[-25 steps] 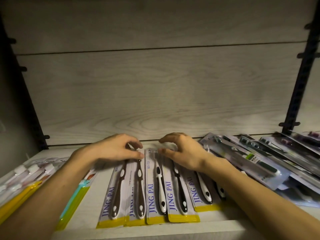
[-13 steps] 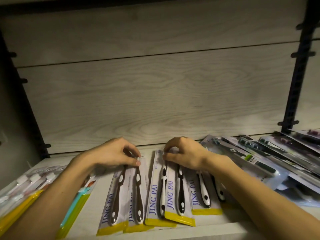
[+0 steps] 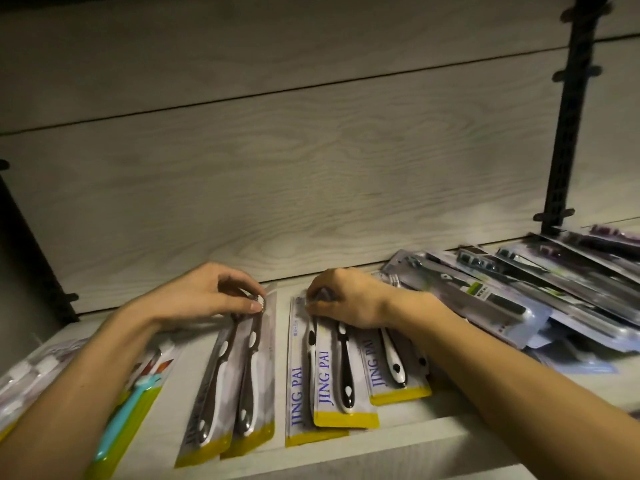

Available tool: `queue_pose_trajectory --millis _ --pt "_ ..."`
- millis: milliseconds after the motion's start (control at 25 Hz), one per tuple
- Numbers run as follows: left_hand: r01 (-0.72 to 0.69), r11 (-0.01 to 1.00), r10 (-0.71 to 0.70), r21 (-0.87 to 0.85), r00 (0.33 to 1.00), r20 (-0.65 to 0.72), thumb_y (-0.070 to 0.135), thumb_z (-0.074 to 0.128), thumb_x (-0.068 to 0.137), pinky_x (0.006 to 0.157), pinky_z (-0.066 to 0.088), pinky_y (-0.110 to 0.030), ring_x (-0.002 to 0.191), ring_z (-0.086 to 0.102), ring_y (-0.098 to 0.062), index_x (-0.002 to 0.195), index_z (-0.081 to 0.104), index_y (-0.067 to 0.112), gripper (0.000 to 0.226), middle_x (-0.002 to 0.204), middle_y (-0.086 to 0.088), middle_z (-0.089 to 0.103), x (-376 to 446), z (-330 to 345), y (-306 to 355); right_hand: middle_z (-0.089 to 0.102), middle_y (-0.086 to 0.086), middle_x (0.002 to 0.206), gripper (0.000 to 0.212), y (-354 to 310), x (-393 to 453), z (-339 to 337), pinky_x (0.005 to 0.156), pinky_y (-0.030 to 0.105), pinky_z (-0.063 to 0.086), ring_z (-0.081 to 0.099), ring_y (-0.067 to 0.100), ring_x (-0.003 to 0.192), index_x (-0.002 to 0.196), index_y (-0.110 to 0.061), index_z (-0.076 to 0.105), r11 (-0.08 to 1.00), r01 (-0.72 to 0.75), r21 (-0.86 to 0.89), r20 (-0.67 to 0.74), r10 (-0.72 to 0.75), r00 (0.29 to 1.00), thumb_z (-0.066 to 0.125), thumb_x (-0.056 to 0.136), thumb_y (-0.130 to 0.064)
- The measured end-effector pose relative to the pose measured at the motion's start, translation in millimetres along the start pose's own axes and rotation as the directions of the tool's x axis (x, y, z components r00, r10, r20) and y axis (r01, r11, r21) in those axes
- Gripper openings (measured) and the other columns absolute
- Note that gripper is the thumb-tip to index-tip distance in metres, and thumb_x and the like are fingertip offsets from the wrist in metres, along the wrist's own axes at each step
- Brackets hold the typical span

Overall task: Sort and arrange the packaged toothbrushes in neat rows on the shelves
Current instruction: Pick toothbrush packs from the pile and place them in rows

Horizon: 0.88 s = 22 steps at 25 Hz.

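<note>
Pinching the top ends of two overlapping brown-brush packs (image 3: pixel 239 382), the left hand (image 3: pixel 204 296) has its fingers curled shut on them; the right hand (image 3: pixel 346 297) grips the top of the JING PAI packs (image 3: pixel 332 379) likewise. All lie flat on the shelf (image 3: pixel 398 441), a loose heap of dark packs (image 3: pixel 540 299) to the right, a blue-brush pack (image 3: pixel 128 400) to the left.

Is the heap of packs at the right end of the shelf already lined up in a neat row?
No, the dark packs lie fanned and overlapping at slanted angles, unlike the JING PAI packs lying side by side.
</note>
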<state>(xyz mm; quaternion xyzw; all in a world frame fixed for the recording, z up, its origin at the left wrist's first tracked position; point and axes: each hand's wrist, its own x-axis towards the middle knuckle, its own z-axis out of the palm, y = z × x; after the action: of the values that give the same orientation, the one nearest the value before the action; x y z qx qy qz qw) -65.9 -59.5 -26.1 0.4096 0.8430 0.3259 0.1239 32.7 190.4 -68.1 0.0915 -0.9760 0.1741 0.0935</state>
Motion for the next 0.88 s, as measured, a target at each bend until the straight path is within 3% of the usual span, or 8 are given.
queue_pose_trajectory --millis 240,360,440,560,680,760,880 --pt "0.003 0.997 0.0 0.077 0.999 -0.043 0.014 0.082 0.081 0.083 0.056 -0.019 0.093 0.074 -0.014 0.101 0.078 0.018 0.021 0.094 0.005 0.079 10 26 3 0.07 0.004 0.115 0.037 -6 0 9 0.086 0.035 0.052 0.065 0.027 0.104 0.111 -0.023 0.07 1.0 -0.015 -0.018 -0.064 0.014 0.998 0.055 0.092 -0.051" --pt "0.023 0.986 -0.008 0.165 0.996 -0.09 0.014 0.084 0.08 0.079 0.056 -0.019 0.087 0.074 -0.011 0.093 0.076 0.027 0.02 0.087 0.012 0.078 15 33 3 0.069 0.01 0.113 0.036 -7 2 12 0.087 0.04 0.053 0.064 0.032 0.104 0.106 -0.018 0.07 1.0 -0.027 -0.009 -0.072 0.027 0.997 0.055 0.092 -0.047" --pt "0.033 0.986 -0.016 0.166 0.995 -0.103 0.018 0.085 0.079 0.079 0.056 -0.021 0.085 0.073 -0.01 0.092 0.076 0.028 0.019 0.087 0.014 0.077 15 30 5 0.066 0.01 0.119 0.039 -7 3 10 0.092 0.039 0.051 0.062 0.031 0.109 0.114 -0.015 0.068 0.999 -0.032 -0.002 -0.062 0.032 0.998 0.056 0.093 -0.046" --pt "0.035 0.972 0.002 0.232 0.987 -0.159 0.05 0.082 0.075 0.077 0.056 -0.027 0.081 0.071 -0.003 0.093 0.076 0.032 0.027 0.087 0.019 0.075 12 35 10 0.057 0.008 0.14 0.057 -6 -2 -11 0.105 0.036 0.044 0.054 0.026 0.126 0.138 -0.017 0.055 0.998 -0.059 0.023 -0.085 0.061 0.994 0.056 0.093 -0.053" --pt "0.071 0.924 0.004 0.376 0.981 -0.195 0.087 0.06 0.059 0.082 0.055 -0.029 0.082 0.066 0.007 0.097 0.073 0.042 0.06 0.092 0.024 0.073 13 38 8 0.059 0.006 0.137 0.07 3 -11 -31 0.098 0.035 0.046 0.057 0.025 0.118 0.135 -0.02 0.056 0.978 -0.208 -0.004 -0.006 0.208 0.978 0.057 0.085 -0.069" --pt "0.07 0.926 -0.006 0.371 0.985 -0.171 0.097 0.056 0.053 0.089 0.055 -0.033 0.09 0.067 0.005 0.098 0.072 0.044 0.071 0.1 0.022 0.072 12 30 5 0.062 0.004 0.132 0.078 1 -17 -28 0.093 0.036 0.047 0.058 0.025 0.112 0.131 -0.024 0.058 0.967 -0.247 -0.057 0.057 0.25 0.967 0.054 0.077 -0.08" --pt "0.057 0.97 -0.04 0.238 0.996 -0.074 0.085 0.068 0.058 0.092 0.056 -0.037 0.093 0.07 -0.001 0.105 0.074 0.04 0.065 0.102 0.018 0.074 4 17 5 0.058 -0.001 0.137 0.088 -13 -14 -12 0.103 0.04 0.046 0.055 0.024 0.124 0.135 -0.032 0.055 0.99 -0.137 -0.042 0.023 0.138 0.99 0.043 0.07 -0.089"
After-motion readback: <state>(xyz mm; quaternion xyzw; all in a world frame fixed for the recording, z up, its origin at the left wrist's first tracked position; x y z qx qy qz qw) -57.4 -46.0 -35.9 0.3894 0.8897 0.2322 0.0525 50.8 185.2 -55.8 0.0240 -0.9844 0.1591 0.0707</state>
